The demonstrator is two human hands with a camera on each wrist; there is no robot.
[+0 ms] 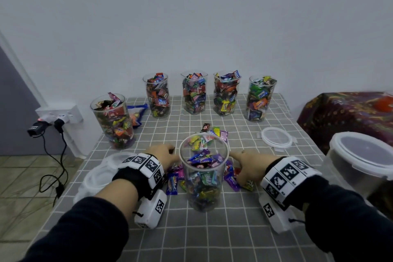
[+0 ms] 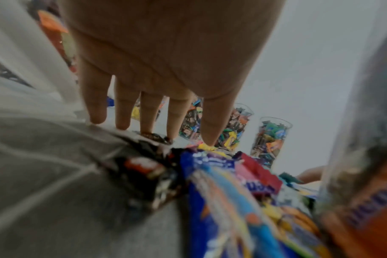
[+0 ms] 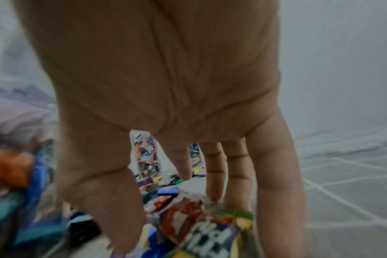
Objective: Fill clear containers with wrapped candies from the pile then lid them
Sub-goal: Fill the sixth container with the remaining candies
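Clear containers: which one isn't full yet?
The near container between the left hand and right hand: candies reach only partway up. The five others, four along the wall and one at far left, are filled to the rim.

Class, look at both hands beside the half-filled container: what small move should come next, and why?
Probably the hands should close on the loose candies and lift them into the near container. It is only about half full, while the left hand and right hand rest with straight fingers on the pile at either side of it, holding nothing yet.
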